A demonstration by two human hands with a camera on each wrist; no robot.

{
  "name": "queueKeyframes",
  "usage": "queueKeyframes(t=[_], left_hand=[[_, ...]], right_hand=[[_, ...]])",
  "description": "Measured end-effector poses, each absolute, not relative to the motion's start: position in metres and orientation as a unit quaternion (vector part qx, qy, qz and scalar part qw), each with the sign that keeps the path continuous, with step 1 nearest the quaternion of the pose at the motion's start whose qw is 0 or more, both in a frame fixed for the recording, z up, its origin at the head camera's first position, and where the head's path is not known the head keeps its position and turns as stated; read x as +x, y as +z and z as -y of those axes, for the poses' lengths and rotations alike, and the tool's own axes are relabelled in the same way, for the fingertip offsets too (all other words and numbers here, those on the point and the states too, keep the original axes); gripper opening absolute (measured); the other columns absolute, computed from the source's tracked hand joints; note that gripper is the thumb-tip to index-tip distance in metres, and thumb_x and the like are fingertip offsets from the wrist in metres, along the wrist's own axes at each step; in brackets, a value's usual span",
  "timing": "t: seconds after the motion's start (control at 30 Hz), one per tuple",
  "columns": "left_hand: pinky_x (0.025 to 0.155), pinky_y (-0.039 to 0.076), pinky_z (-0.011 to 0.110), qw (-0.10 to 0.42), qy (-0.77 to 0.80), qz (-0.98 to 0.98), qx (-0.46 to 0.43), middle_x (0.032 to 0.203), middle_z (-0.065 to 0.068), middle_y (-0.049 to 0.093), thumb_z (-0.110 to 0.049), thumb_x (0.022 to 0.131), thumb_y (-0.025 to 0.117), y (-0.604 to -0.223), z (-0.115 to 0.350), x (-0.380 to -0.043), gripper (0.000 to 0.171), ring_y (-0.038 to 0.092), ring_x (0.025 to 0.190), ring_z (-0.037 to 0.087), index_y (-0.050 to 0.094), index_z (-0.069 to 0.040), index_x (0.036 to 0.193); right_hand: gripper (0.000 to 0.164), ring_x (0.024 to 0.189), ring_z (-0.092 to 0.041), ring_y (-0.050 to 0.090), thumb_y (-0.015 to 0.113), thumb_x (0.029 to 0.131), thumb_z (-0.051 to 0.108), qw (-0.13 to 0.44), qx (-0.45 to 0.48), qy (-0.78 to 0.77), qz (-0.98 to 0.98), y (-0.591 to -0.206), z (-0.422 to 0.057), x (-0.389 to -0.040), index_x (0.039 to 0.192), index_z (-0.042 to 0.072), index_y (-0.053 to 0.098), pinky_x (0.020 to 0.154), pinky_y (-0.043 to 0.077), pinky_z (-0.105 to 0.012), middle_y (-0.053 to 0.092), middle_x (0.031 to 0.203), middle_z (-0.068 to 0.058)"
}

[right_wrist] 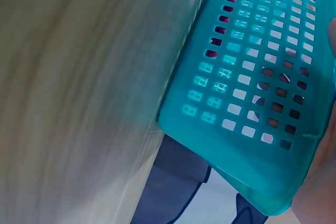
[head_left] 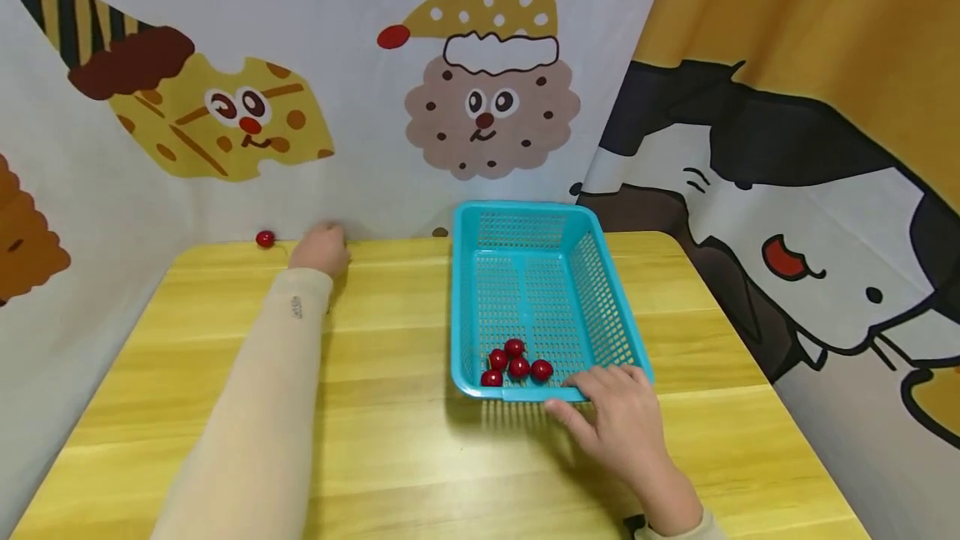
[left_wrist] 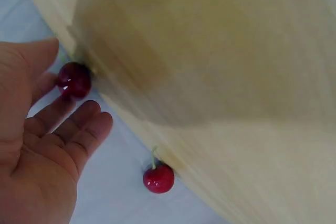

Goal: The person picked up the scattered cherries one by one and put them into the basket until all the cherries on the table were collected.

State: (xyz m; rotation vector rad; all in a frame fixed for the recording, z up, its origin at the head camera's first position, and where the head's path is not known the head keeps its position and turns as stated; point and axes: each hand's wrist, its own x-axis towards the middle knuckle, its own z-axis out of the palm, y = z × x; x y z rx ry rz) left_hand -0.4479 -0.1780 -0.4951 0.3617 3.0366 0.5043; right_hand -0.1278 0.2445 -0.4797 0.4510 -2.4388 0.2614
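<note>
At the table's back edge is my left hand [head_left: 321, 250]. In the left wrist view, its fingers [left_wrist: 86, 135] curve loosely about a dark red cherry [left_wrist: 74, 81]. The index and middle fingertips are at the fruit, while the thumb stands a little apart from it. A second cherry [left_wrist: 158, 177] with a green stem lies nearby along that edge, left of the hand in the head view. My right hand [head_left: 618, 419] holds the near rim of a blue plastic basket [head_left: 455, 298], fingers over the rim and thumb outside. Several cherries [head_left: 517, 368] sit in the basket's near left corner.
The basket stands on a yellow wood-grain table [head_left: 390, 457], right of centre. Behind the table hangs a white cloth [head_left: 360, 107] with cartoon figures, meeting the back edge. A yellow, black and white printed cloth [head_left: 825, 140] hangs at the right.
</note>
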Motion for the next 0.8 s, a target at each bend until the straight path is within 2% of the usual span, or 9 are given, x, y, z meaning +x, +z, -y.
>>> queueKeyframes(t=[0.1,0.2,0.3,0.4,0.5,0.67,0.8], left_hand=[[0.111,0.052,0.064,0.01,0.149,-0.98,0.132,0.128,0.033,0.065,0.002,0.101,0.056,-0.5,0.18,-0.443,0.017,0.062,0.123,0.051,0.065,0.006,0.114],[0.106,0.056,0.06,0.004,0.129,-0.98,0.152,0.116,0.03,0.071,0.009,0.099,0.051,-0.505,0.177,-0.435,0.02,0.067,0.115,0.048,0.067,0.005,0.111],[0.108,0.056,0.057,0.018,0.15,-0.975,0.163,0.12,0.026,0.073,0.006,0.102,0.056,-0.504,0.169,-0.423,0.022,0.068,0.118,0.045,0.07,0.004,0.119],[0.112,0.054,0.056,0.027,0.211,-0.963,0.168,0.133,0.024,0.071,-0.004,0.105,0.063,-0.489,0.156,-0.401,0.029,0.066,0.127,0.043,0.068,0.002,0.133],[0.112,0.055,0.054,0.014,0.284,-0.943,0.171,0.139,0.021,0.069,-0.016,0.107,0.068,-0.468,0.142,-0.369,0.039,0.066,0.129,0.039,0.065,-0.001,0.142],[0.101,0.06,0.049,-0.042,0.347,-0.914,0.206,0.125,0.011,0.076,-0.027,0.103,0.075,-0.431,0.121,-0.296,0.041,0.072,0.113,0.031,0.068,-0.006,0.138],[0.1,0.061,0.048,-0.067,0.318,-0.909,0.262,0.127,0.009,0.077,-0.028,0.099,0.079,-0.41,0.106,-0.246,0.043,0.072,0.113,0.03,0.07,-0.007,0.136]], right_hand=[[0.067,0.073,-0.021,0.069,0.044,0.103,0.077,0.318,0.175,0.097,0.927,-0.477,-0.242,-0.13,0.09,0.019,0.076,0.079,0.05,-0.047,0.078,0.083,0.004],[0.065,0.072,-0.021,0.069,0.046,0.102,0.076,0.319,0.18,0.094,0.926,-0.476,-0.24,-0.131,0.091,0.019,0.076,0.078,0.05,-0.047,0.078,0.084,0.004],[0.063,0.071,-0.022,0.068,0.049,0.102,0.075,0.32,0.181,0.093,0.926,-0.476,-0.239,-0.131,0.09,0.018,0.076,0.077,0.051,-0.047,0.078,0.084,0.003],[0.062,0.071,-0.023,0.07,0.051,0.102,0.073,0.328,0.181,0.098,0.922,-0.475,-0.237,-0.126,0.089,0.018,0.076,0.075,0.051,-0.047,0.078,0.083,0.002],[0.063,0.072,-0.023,0.072,0.05,0.103,0.073,0.33,0.186,0.101,0.92,-0.475,-0.233,-0.12,0.09,0.017,0.077,0.073,0.052,-0.046,0.079,0.083,0.001],[0.067,0.073,-0.022,0.071,0.043,0.104,0.075,0.321,0.205,0.107,0.918,-0.474,-0.218,-0.115,0.091,0.019,0.077,0.074,0.051,-0.044,0.079,0.084,0.003],[0.059,0.076,-0.023,0.072,0.053,0.101,0.072,0.315,0.23,0.108,0.915,-0.472,-0.198,-0.115,0.093,0.019,0.077,0.077,0.053,-0.045,0.08,0.087,0.002]])
